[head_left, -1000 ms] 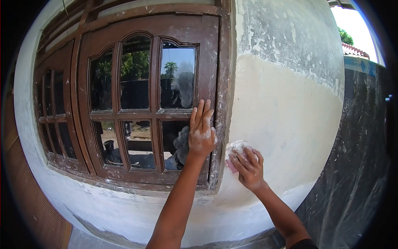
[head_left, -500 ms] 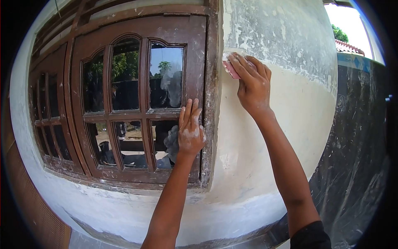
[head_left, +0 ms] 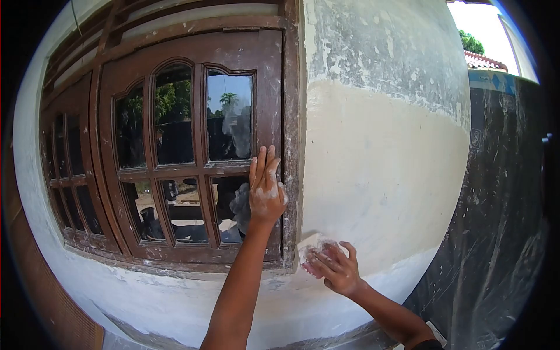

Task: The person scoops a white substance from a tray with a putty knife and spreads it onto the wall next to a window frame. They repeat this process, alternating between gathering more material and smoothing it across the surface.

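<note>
My left hand (head_left: 268, 195) lies flat against the right stile of the brown wooden window (head_left: 268, 105), fingers stretched upward and dusted white. Low on the wall, just right of the window frame's bottom corner, my right hand (head_left: 344, 271) is closed around a dusty pink and whitish piece of sandpaper (head_left: 310, 267). The sandpaper is pressed to the cream-coated wall (head_left: 379, 169); my fingers cover part of it and motion blurs it slightly.
Above the cream area the wall has a grey, patchy, flaking band (head_left: 379, 46). A white strip (head_left: 175, 291) runs below the window. Dark sheeting (head_left: 501, 192) hangs at the right. A brown woven panel (head_left: 46, 280) stands at the lower left.
My right hand has moved down the wall with the sandpaper, from beside the window's upper panes to near its bottom corner. My left hand remains on the window.
</note>
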Motion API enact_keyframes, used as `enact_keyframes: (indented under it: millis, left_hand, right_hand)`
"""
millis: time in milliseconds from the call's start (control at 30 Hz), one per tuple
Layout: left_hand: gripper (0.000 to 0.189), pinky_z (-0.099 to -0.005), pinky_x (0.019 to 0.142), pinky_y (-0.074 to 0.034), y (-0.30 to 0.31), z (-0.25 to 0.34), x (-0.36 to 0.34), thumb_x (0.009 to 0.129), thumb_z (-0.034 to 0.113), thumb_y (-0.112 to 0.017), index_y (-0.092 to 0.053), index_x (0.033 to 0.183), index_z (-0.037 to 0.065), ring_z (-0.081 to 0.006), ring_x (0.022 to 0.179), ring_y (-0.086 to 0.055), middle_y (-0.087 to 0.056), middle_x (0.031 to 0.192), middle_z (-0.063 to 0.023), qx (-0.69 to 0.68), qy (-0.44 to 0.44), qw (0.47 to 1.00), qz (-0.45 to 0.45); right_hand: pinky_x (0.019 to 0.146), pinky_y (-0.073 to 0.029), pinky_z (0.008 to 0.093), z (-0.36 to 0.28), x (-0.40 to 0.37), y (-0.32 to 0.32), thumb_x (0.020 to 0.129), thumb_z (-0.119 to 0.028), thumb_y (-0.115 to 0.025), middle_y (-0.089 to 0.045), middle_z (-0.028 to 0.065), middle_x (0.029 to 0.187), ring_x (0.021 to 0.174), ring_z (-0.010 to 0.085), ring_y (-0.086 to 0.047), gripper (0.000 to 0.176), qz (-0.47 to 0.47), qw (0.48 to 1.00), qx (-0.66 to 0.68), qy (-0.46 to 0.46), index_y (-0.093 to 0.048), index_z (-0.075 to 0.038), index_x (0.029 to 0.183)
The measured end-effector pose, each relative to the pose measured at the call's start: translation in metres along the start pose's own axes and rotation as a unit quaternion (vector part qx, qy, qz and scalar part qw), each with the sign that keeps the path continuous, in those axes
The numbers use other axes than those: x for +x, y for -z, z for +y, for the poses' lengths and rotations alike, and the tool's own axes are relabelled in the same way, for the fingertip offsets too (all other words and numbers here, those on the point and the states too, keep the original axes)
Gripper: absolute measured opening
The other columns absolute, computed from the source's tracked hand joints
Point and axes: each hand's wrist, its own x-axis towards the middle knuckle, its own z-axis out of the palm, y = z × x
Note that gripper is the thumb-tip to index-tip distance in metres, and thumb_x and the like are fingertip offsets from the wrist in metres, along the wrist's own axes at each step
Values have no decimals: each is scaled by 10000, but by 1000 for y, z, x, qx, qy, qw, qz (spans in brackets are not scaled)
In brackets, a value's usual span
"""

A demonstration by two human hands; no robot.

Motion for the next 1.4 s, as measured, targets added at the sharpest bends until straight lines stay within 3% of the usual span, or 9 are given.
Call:
enact_keyframes:
  millis: [133,233,367,700,833,967,1100,1233,1400]
  left_hand:
    - [490,-561,1222,-246,4,3,3,820,-38,-471,-489,1310,-26,-408,1468,-367,-442,1537,-244,-5,11,1000,-14]
    - [546,-581,1216,-233,3,3,3,768,-90,-474,-494,1311,-43,-428,1467,-360,-450,1524,-251,-6,8,1000,-13]
    - [537,-571,1223,-225,4,5,3,773,-81,-472,-498,1308,-43,-422,1472,-354,-441,1534,-246,4,14,1000,-23]
    - [516,-568,1228,-214,2,6,1,797,-66,-458,-497,1311,-44,-419,1479,-341,-426,1547,-243,10,20,1000,-21]
    - [513,-567,1230,-210,1,6,2,807,-56,-462,-490,1318,-46,-421,1482,-335,-425,1545,-250,17,9,1000,-14]
    - [505,-563,1231,-227,3,8,0,823,-36,-502,-488,1327,-28,-405,1485,-336,-411,1558,-235,30,20,999,-28]
    - [515,-560,1232,-230,3,6,-2,821,-36,-509,-485,1335,-31,-403,1485,-335,-409,1560,-231,42,14,998,-38]
    - [505,-587,1227,-213,4,7,-3,819,-67,-489,-470,1323,-41,-429,1479,-333,-416,1546,-250,26,9,999,-35]
    - [530,-592,1229,-210,4,6,-4,824,-89,-478,-446,1349,-26,-424,1481,-332,-402,1560,-242,17,10,999,-38]
  right_hand:
    - [1018,-392,430,68,163,69,762,56,-650,-706,36,1278,1167,297,-609,533,215,975,-60,5,-695,-119,1263]
    - [1027,-389,438,121,242,82,809,38,-618,-677,21,1326,1180,320,-590,536,277,956,-99,-6,-671,-159,1304]
    - [1051,-373,449,128,221,47,814,30,-607,-656,21,1354,1229,316,-566,531,237,964,-113,-48,-671,-165,1305]
    - [1090,-354,516,-22,-77,-32,716,-24,-706,-607,14,1435,1310,278,-531,609,-69,995,19,-62,-656,-158,1308]
    - [1047,-376,479,-6,-2,14,733,26,-670,-708,29,1271,1221,291,-589,525,43,996,27,-67,-696,-121,1236]
    - [1030,-381,441,63,160,71,755,62,-607,-692,55,1294,1193,308,-583,554,208,978,-23,-22,-680,-110,1276]
    - [1040,-387,436,116,269,84,830,44,-597,-684,27,1307,1224,315,-578,526,279,957,-76,-14,-664,-180,1301]
    - [1062,-370,459,110,246,48,820,34,-597,-685,46,1303,1238,313,-575,507,235,965,-114,-25,-670,-146,1289]
    - [1125,-340,496,43,92,-17,770,-5,-636,-602,17,1423,1318,283,-512,581,101,990,-91,-39,-662,-174,1326]
